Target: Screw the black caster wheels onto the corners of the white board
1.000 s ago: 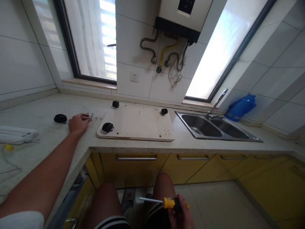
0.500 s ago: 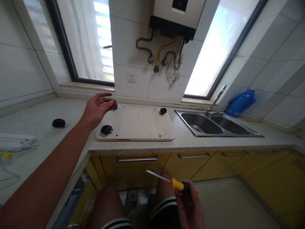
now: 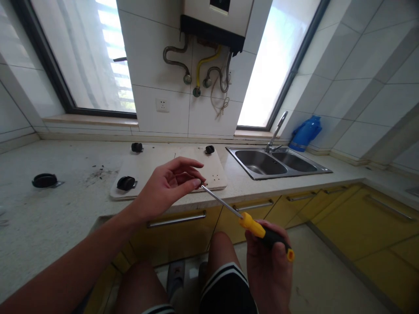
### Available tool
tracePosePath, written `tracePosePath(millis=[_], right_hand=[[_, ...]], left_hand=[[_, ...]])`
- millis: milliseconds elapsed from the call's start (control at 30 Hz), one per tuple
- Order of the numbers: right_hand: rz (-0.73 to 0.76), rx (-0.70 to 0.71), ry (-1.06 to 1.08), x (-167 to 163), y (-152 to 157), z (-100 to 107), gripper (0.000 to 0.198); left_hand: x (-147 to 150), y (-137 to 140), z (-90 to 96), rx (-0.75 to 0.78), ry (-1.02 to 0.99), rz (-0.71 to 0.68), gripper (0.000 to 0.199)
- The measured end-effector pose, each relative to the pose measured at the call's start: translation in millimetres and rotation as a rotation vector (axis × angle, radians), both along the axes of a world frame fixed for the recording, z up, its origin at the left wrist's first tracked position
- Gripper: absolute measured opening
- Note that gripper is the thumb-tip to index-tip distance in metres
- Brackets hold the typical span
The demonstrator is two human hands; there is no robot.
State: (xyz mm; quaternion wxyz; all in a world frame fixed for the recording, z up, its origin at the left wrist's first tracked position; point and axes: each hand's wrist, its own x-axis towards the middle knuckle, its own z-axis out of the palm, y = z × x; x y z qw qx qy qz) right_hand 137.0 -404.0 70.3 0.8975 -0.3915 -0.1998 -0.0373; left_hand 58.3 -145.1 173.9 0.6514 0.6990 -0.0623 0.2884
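My right hand (image 3: 270, 266) is wrapped round the black and yellow handle of a screwdriver (image 3: 250, 224), whose metal shaft points up and left. Thumb and fingertips of my left hand (image 3: 166, 183) are pinched together right at the screwdriver's tip; whatever is between them is too small to make out. Behind the left hand lies a pale flat board (image 3: 147, 163) with small holes. Black caster wheels sit on it: one at the back left (image 3: 136, 147), another at the front left (image 3: 126, 183), a third at the back right (image 3: 210, 149).
A loose black caster (image 3: 45, 180) lies on the pale countertop (image 3: 78, 205) to the left, near dark crumbs (image 3: 101, 174). On the right are a double steel sink (image 3: 258, 174) with a tap (image 3: 276, 131) and a blue object (image 3: 304, 133). Yellow cabinets (image 3: 183, 240) with bar handles run below.
My left hand has come from the board's back-left caster toward the right and down to the screwdriver's tip. My right hand has moved slightly right with the screwdriver. The view has shifted right.
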Motion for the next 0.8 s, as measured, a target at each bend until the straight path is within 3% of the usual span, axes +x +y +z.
tracePosePath(millis=[300,500,667,800], right_hand=[[0.011,0.001,0.013,1.0,0.8,1.1,0.027],[-0.044,-0.037,0.018,1.3,2.2,-2.3,0.025],[-0.169,-0.107,-0.112,3.1,-1.8,-7.2,0.030],[-0.184,-0.175,-0.186,9.0,-8.5,-12.3,0.032]], left_hand=[[0.7,0.3,-2.4,0.010,0.004,-0.016,0.031],[-1.5,1.9,-3.2,0.103,0.032,0.056,0.034],[-3.2,4.5,-5.7,0.206,0.091,0.107,0.037],[-1.8,6.6,-10.5,0.254,0.113,0.094,0.036]])
